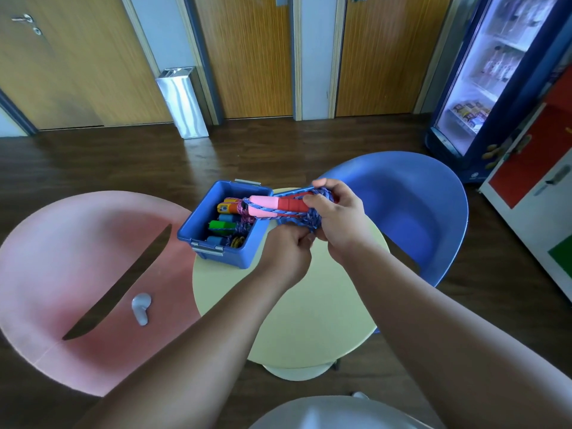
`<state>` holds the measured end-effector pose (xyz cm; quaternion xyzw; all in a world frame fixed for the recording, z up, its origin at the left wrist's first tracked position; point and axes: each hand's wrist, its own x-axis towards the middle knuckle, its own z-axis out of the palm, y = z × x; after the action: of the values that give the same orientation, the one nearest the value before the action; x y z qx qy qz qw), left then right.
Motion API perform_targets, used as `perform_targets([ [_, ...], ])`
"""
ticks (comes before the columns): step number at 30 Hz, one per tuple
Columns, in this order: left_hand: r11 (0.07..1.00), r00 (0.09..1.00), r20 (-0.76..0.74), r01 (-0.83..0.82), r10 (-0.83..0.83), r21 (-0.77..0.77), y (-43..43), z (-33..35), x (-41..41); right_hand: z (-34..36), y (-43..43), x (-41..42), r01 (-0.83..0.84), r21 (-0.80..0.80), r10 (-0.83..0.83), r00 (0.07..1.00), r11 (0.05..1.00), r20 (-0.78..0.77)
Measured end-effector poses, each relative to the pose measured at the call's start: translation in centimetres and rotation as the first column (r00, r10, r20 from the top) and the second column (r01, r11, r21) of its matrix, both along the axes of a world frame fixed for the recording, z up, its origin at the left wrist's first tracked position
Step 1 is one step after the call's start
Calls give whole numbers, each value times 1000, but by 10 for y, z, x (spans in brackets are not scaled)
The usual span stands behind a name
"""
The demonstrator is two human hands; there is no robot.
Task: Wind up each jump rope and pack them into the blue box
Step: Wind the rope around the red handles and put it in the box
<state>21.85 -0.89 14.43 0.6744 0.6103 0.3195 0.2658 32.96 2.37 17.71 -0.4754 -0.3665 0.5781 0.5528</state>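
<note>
Jump rope (266, 208) inside right hand (339, 219) grip

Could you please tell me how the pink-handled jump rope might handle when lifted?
Its cord bunches between the left hand and right hand, so probably floppy, apt to unwind. Its straight handles look stiff, likely light.

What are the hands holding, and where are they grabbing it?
A jump rope. The right hand grips the red end of its handles together with the wound blue cord; the left hand pinches the cord just below.
</note>
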Motion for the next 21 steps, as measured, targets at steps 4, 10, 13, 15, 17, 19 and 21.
perform_targets([
  [4, 1000, 984, 175, 23, -22, -4, 4, -4, -2, 3, 4, 12, -71, 59, 70, 997, 996, 20],
  [10, 872, 606, 642, -204, 469, -444, 13, -8, -35, -5, 3, 33, -184, 156, 134, 949, 970, 286],
  [13, 801, 446, 680, -175, 582, -572, 23, 12, -50, -9, -1, 38, -236, 139, 175, 919, 962, 353],
  [15, 787, 511, 642, -119, 572, -605, 30, 24, -51, -11, -2, 38, -269, 140, 189, 887, 953, 420],
  [17, 780, 569, 593, -148, 570, -608, 36, 31, -45, -11, -2, 36, -274, 130, 198, 888, 953, 415],
  [19, 775, 637, 507, -243, 581, -583, 40, 32, -39, -11, -2, 34, -219, 85, 171, 909, 972, 381],
  [21, 799, 706, 430, -328, 562, -505, 41, 30, -33, -11, 2, 33, -126, 50, 101, 931, 991, 351],
])
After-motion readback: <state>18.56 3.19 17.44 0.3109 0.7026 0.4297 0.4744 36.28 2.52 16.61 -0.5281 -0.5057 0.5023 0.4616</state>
